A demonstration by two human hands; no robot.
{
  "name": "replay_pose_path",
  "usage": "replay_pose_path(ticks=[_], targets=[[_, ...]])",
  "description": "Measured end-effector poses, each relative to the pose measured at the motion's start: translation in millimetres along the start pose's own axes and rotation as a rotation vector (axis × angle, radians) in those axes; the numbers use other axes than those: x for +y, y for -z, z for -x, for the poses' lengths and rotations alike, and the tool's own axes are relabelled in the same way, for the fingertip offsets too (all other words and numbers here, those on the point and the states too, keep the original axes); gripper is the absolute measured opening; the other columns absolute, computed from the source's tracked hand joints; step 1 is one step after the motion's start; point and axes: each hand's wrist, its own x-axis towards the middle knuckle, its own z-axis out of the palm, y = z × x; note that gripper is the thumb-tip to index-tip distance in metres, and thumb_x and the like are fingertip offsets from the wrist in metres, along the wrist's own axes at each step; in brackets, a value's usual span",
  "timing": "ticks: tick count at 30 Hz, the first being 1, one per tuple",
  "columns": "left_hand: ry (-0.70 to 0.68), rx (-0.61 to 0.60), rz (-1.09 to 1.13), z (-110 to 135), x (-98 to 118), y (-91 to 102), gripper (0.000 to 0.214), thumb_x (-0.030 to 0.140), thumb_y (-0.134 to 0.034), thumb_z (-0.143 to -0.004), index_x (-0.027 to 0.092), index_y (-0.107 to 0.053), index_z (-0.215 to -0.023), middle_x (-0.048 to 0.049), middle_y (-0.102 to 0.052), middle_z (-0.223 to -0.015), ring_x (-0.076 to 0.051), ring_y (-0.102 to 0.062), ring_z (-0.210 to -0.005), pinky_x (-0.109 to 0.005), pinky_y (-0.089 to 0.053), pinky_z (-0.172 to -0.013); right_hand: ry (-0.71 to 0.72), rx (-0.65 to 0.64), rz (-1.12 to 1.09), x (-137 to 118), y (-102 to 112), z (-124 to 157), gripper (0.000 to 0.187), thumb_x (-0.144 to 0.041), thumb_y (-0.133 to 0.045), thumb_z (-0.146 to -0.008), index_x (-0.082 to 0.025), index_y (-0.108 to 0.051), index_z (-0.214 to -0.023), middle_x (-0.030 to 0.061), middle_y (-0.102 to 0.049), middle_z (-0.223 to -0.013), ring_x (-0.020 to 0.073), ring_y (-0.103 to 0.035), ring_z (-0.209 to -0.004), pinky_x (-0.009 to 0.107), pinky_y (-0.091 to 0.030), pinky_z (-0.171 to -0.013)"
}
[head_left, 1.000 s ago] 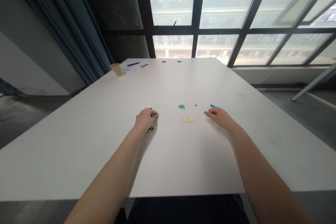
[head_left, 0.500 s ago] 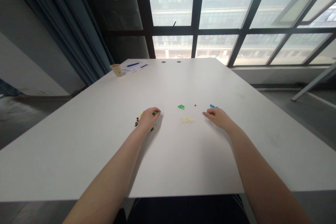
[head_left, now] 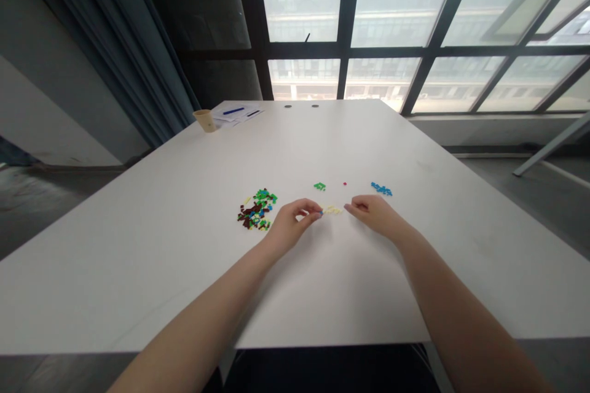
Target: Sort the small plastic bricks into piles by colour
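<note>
My left hand (head_left: 297, 221) pinches a small blue piece (head_left: 321, 213) at its fingertips, beside the left end of a row of pale yellow pieces (head_left: 332, 210). To the right of that row my right hand (head_left: 369, 212) is closed, thumb and forefinger together; whether it holds anything is hidden. A mixed pile (head_left: 253, 212) of dark brown, green, blue and yellow pieces lies left of my left hand. Beyond the hands sit a small green group (head_left: 319, 186), one red piece (head_left: 345, 183) and a blue group (head_left: 381, 188).
All of this lies on a white table (head_left: 184, 270). At its far left stand a beige cup (head_left: 205, 121) and papers (head_left: 237, 115) with a blue pen (head_left: 233, 111). Two round grey discs (head_left: 315, 106) show near the far edge, before the window.
My left hand has moved right from the mixed pile to the yellow row, uncovering the pile. My right hand has shifted slightly left and nearer, so the blue group shows fully.
</note>
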Motion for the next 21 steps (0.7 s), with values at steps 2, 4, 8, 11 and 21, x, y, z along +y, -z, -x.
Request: replay_pose_path(ticks=[2,4,8,11,21], targets=[[0.013,-0.033,0.004,0.8,0.5,-3.9,0.012,0.029,-0.059,-0.073,0.018,-0.063,-0.075,-0.0014,-0.066,-0.077,-0.013,-0.057,-0.071,-0.026,-0.043,-0.071,0.020,-0.020,0.007,-4.8,-1.4,0.8,0.037,-0.040,-0.043,-0.078,-0.018,-0.028,-0.052,-0.0053,-0.027,-0.049,0.0076,-0.026,-0.049,0.022,-0.018,-0.047],[0.012,-0.055,0.003,1.1,0.7,-5.5,0.010,0.027,-0.060,-0.071,0.018,-0.062,-0.073,-0.0010,-0.066,-0.076,-0.013,-0.057,-0.072,-0.026,-0.043,-0.072,0.027,-0.037,0.012,-8.4,-1.7,1.9,0.036,-0.039,-0.043,-0.078,-0.018,-0.030,-0.052,-0.0052,-0.028,-0.049,0.0077,-0.026,-0.049,0.023,-0.019,-0.048],[-0.018,-0.054,0.001,1.4,1.6,-4.3,0.008,0.026,-0.061,-0.071,0.018,-0.062,-0.071,-0.0002,-0.066,-0.075,-0.013,-0.057,-0.073,-0.026,-0.042,-0.073,0.051,-0.049,-0.019,-13.3,-0.6,3.5,0.035,-0.039,-0.045,-0.078,-0.017,-0.035,-0.053,-0.0052,-0.031,-0.050,0.0075,-0.027,-0.049,0.022,-0.020,-0.047],[-0.048,-0.037,-0.001,1.8,2.8,-2.9,0.006,0.024,-0.060,-0.071,0.018,-0.062,-0.072,-0.0001,-0.066,-0.075,-0.013,-0.057,-0.073,-0.026,-0.042,-0.074,0.124,-0.036,-0.060,-17.6,-0.1,4.1,0.029,-0.038,-0.048,-0.077,-0.017,-0.045,-0.057,-0.0052,-0.033,-0.052,0.0075,-0.028,-0.050,0.021,-0.022,-0.048],[-0.075,-0.019,0.012,2.0,2.1,-2.6,0.007,0.024,-0.058,-0.072,0.018,-0.062,-0.074,-0.0010,-0.065,-0.076,-0.013,-0.057,-0.074,-0.026,-0.042,-0.074,0.351,0.070,-0.220,-33.6,-8.3,9.4,0.011,-0.024,-0.054,-0.074,-0.018,-0.062,-0.079,-0.0050,-0.036,-0.056,0.0077,-0.033,-0.052,0.020,-0.029,-0.053]])
